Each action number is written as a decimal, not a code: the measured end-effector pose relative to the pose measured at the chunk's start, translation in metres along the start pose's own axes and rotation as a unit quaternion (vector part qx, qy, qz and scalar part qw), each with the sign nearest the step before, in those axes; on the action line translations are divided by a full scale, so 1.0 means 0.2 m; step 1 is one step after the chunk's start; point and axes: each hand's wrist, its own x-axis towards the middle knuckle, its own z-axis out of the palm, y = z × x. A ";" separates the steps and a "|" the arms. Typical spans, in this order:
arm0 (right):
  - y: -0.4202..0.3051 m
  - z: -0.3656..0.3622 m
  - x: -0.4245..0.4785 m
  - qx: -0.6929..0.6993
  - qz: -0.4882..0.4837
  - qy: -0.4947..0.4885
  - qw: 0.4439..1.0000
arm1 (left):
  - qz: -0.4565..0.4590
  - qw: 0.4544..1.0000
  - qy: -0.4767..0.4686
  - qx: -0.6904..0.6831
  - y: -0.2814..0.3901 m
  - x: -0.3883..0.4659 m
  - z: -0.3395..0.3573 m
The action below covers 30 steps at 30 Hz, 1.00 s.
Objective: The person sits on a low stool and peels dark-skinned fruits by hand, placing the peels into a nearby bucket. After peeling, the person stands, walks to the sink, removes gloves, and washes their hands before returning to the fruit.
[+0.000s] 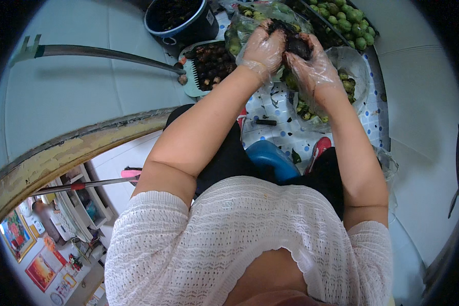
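Both hands wear clear, loose plastic gloves stained dark at the fingers. My left hand (265, 48) pinches a clump of wet, blackened husk (282, 26). Against it, my right hand (315, 67) holds a round, dark lump (299, 48), apparently a blackened walnut; the fingers hide part of it. Behind and below the hands lies an open clear plastic bag (235, 32) with green-husked fruit in it. Close to my right wrist, another clear bag (357, 63) holds more spotted green fruit (346, 82).
A toothed dustpan (193, 86) holds dark nuts (214, 63). Behind it stands a black bucket (197, 28) of dark scraps. Green walnuts (346, 19) fill a crate at far right. A blue plastic stool (269, 155) sits between my legs; a black stick-like piece (266, 122) lies on the dotted floor.
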 end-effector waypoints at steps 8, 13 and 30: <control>-0.02 -0.14 -0.11 0.250 0.192 -0.013 0.949 | -0.126 0.961 -0.006 -0.246 0.05 -0.03 0.16; 0.17 -0.22 -0.10 0.033 -0.042 0.095 0.994 | -0.188 0.951 -0.049 -0.240 0.06 -0.09 0.25; 0.15 -0.33 -0.13 -0.257 -0.008 0.052 0.965 | -0.109 0.964 -0.223 -0.097 0.07 -0.13 0.31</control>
